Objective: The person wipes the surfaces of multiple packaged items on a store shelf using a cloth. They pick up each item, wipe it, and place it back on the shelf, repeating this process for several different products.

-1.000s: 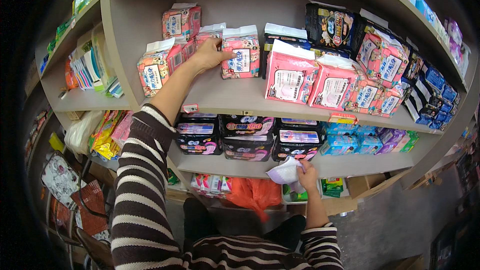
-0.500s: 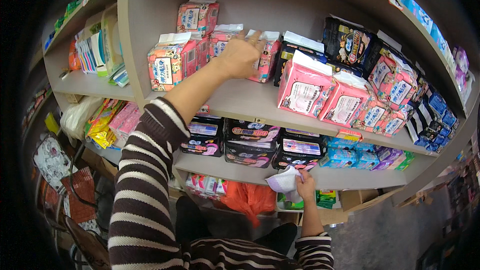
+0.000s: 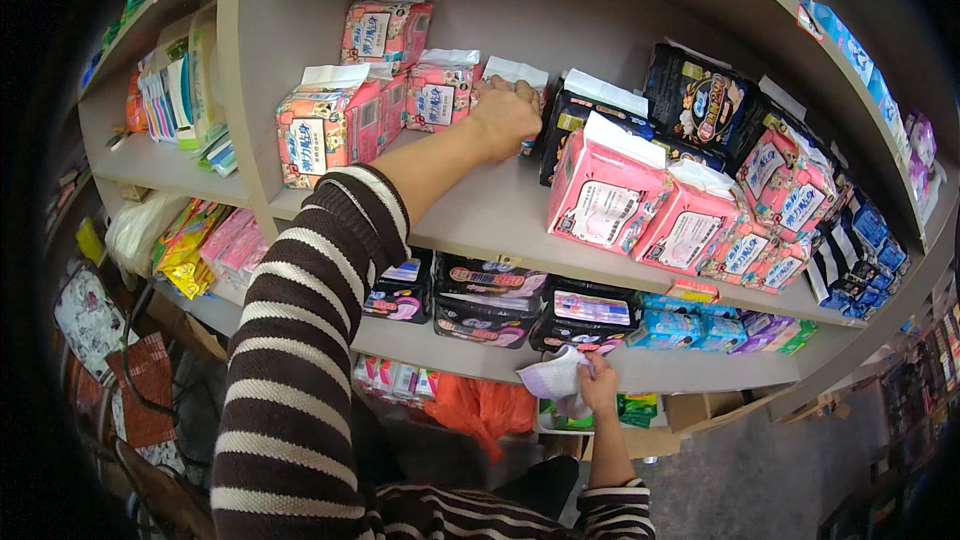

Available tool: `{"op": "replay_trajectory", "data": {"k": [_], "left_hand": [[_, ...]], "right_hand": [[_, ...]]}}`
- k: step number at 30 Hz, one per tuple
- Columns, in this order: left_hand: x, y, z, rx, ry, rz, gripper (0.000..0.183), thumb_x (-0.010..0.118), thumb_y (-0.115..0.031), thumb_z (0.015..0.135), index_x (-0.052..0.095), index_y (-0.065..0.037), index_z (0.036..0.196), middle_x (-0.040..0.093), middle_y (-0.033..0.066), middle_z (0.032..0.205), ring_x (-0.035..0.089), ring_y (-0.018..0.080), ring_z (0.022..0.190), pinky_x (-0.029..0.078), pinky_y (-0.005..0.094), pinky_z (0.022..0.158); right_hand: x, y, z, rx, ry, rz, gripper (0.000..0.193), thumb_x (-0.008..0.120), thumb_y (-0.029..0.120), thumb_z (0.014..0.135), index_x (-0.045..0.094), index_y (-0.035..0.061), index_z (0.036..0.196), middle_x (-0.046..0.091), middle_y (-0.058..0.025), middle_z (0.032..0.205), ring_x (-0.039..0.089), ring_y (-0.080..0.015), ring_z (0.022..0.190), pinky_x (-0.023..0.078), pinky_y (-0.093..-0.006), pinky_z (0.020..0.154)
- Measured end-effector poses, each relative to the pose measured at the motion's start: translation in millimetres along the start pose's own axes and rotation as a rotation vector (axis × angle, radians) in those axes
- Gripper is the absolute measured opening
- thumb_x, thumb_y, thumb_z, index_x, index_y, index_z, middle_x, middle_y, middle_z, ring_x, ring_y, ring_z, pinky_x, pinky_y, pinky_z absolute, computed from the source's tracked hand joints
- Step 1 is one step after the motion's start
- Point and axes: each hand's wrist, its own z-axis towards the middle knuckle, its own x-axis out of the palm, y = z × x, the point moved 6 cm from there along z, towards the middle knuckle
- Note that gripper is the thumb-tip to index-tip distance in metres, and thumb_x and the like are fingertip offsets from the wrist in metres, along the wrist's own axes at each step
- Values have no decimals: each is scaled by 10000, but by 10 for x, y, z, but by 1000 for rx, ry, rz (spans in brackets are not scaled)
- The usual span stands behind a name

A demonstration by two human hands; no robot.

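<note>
L hand [image 3: 508, 120] on small pink soft pack w/ white top flap [image 3: 515, 70], upper shelf, btwn a similar pink-and-white pack [image 3: 432, 95] to L and a glossy black pack w/ white top [image 3: 590, 118] to R. L fingers bent over the pack's front; can't tell if gripping or just pressing. R hand [image 3: 600, 387], lower and further R: fingers closed on crumpled white-and-lilac cloth [image 3: 553, 377].

Risks (guess): striped brown-and-white knit sleeve [image 3: 295, 340] might nudge the front-L pink pack [image 3: 320, 130] if arm swings L; L-hand pack could tip if pushed high; shove R prob. bumps black neighbour.

Surface: flat grey-brown shelf board [image 3: 455, 218]. Room, L→R: whitish plastic bag bundle [image 3: 150, 232], red-orange plastic bag [image 3: 485, 410], brown cardboard box [image 3: 700, 408], grey floor [image 3: 730, 470].
</note>
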Motion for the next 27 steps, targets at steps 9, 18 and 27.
{"op": "replay_trajectory", "data": {"k": [9,18,27], "left_hand": [[-36,103,62,-7,47,33,595,736,-230,634,531,67,1108,536,192,1088,570,387,919,484,478,746],[-996,-291,-315,84,-139,-1036,792,750,-452,653,507,92,1175,582,255,1095,604,350,920,475,394,800],[-1055,-488,-298,99,-121,-538,643,711,-451,657,573,99,959,562,273,1064,563,402,955,450,427,842]], "right_hand": [[-106,204,4,1,1,65,209,609,130,748,623,63,945,631,-183,821,626,-340,769,480,-390,676],[-47,126,7,-30,-35,62,214,597,131,737,624,54,935,641,-167,873,614,-357,811,485,-407,721],[-30,72,0,27,-13,31,238,610,131,747,627,65,975,640,-173,934,612,-351,867,477,-405,763]]}}
